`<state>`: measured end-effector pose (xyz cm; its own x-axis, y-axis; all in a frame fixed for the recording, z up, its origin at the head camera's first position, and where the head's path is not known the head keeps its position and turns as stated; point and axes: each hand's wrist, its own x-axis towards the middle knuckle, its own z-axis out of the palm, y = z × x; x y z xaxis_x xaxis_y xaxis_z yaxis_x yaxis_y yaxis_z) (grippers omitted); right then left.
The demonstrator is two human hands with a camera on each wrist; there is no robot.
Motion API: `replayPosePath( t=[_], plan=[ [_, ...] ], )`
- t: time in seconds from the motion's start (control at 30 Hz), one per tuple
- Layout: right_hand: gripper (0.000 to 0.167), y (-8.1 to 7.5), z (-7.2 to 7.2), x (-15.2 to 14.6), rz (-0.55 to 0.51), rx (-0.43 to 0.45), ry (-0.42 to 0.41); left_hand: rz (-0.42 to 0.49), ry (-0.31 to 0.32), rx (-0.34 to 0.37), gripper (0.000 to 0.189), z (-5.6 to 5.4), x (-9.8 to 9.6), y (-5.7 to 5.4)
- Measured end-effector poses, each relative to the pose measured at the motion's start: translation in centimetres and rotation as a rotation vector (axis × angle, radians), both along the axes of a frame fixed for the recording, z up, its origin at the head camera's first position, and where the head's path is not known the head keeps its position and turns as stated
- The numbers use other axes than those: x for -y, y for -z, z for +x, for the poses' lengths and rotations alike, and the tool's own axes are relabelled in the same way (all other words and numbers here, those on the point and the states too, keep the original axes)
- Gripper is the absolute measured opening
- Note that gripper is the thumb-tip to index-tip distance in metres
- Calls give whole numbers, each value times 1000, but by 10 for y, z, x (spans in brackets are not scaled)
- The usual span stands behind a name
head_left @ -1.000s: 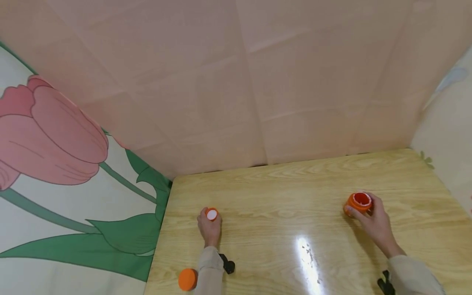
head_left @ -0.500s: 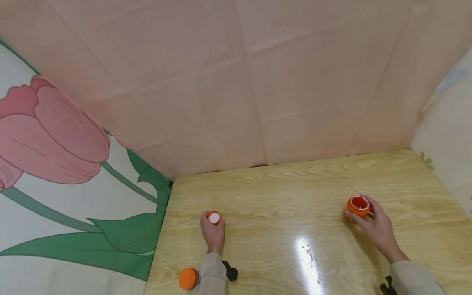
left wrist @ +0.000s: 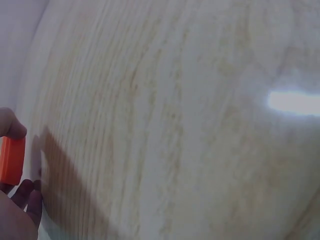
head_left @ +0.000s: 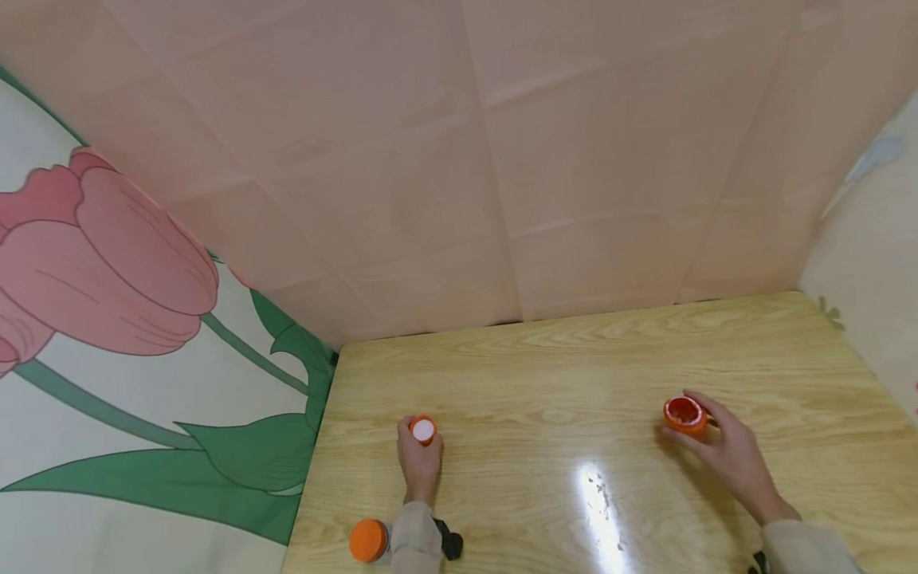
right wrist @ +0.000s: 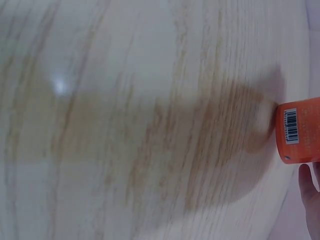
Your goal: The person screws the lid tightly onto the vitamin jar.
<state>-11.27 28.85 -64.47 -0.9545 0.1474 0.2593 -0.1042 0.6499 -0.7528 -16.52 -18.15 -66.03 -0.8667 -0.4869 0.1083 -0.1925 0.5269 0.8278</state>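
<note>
An orange lid (head_left: pixel 424 431) with a white inner face turned up is pinched in my left hand (head_left: pixel 421 466), low over the left part of the table. In the left wrist view the lid (left wrist: pixel 12 160) sits at the left edge between thumb and fingers. On the right side, my right hand (head_left: pixel 736 456) grips an orange jar (head_left: pixel 687 428) from its right, thumb and fingers around its wall. The jar's mouth is uncovered and shows a red inside. A barcode label marks the jar (right wrist: pixel 299 131) in the right wrist view.
The wood-grain table (head_left: pixel 531 383) carries a bright light reflection (head_left: pixel 602 510). Beside the left sleeve stands another container with an orange lid (head_left: pixel 367 540). A pinkish hanging sheet (head_left: pixel 459 175) borders the back, and a tulip-printed cloth (head_left: pixel 143 263) the left.
The left hand has shifted slightly right and nearer with the lid. The right hand has brought the jar a little left and nearer, and its mouth has changed tilt.
</note>
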Motion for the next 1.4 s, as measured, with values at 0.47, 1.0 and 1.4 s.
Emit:
replayPosePath(
  t=[0.47, 1.0, 1.4],
  plan=[
    [77, 2, 16, 8, -24, -81, -30, -101, 133, 38, 55, 17, -10, -2],
    [81, 7, 35, 33, -44, -213, -82, -270, 236, -28, 52, 46, -37, 2],
    [84, 8, 45, 41, 7, -328, -166, -327, 309, -129, 55, 60, -56, 2]
  ],
)
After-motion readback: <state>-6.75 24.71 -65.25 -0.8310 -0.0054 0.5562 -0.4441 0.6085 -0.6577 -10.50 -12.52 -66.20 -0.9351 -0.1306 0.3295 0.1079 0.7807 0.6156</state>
